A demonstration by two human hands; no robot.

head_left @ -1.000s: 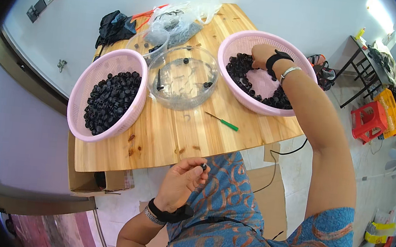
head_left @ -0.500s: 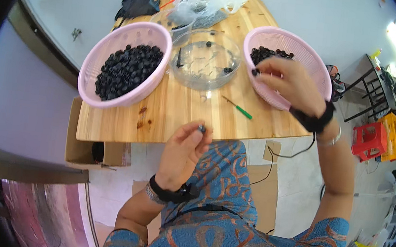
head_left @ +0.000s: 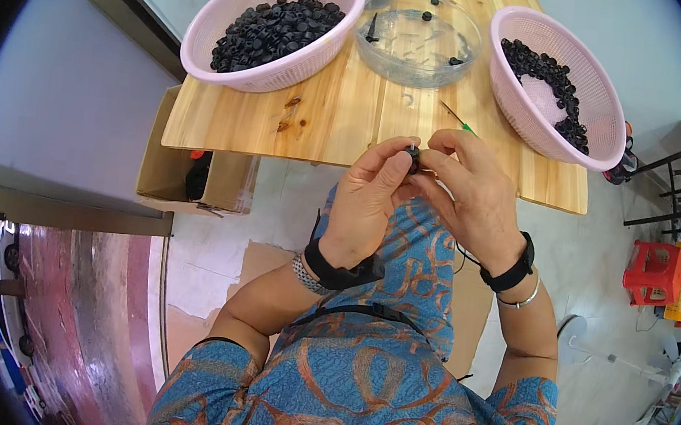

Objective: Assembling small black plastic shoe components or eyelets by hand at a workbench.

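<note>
In front of my body, near the table's front edge, both hands meet at a small black round part with a pale tip showing at its top. My left hand pinches it between thumb and fingers. From the other side, the bent fingers of my right hand close on it and partly cover it. Beyond them lies a thin tool with a green handle. A pink basket at the left is heaped with black round caps. Black ring-like pieces lie in another pink basket at the right.
Between the baskets stands a clear round tray holding small pins and a few black pieces. The wooden table ends just before my hands. An open cardboard box sits under its left side. A red stool stands at the far right.
My right hand has come from the right basket, a small black piece in its fingers, to my left hand. The view has shifted, so the table sits higher in the picture.
</note>
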